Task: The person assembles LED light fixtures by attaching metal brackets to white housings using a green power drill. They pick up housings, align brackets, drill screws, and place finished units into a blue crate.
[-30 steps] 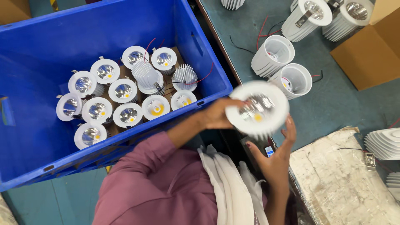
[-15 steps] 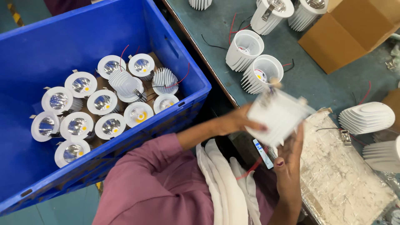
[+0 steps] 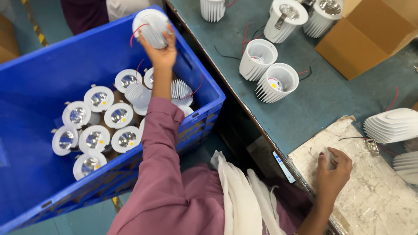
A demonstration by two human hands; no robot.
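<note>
Left hand [image 3: 162, 51] grips downlight [image 3: 151, 27] — rim tilted up-left.

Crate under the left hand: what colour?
Blue; the crate shows best in the head view, left hand above it.

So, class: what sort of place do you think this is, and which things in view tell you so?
Probably a lighting assembly workshop. The left hand holds a white finned downlight over a blue crate of similar lamps, and empty finned housings with loose wires stand on the worn workbench.
</note>
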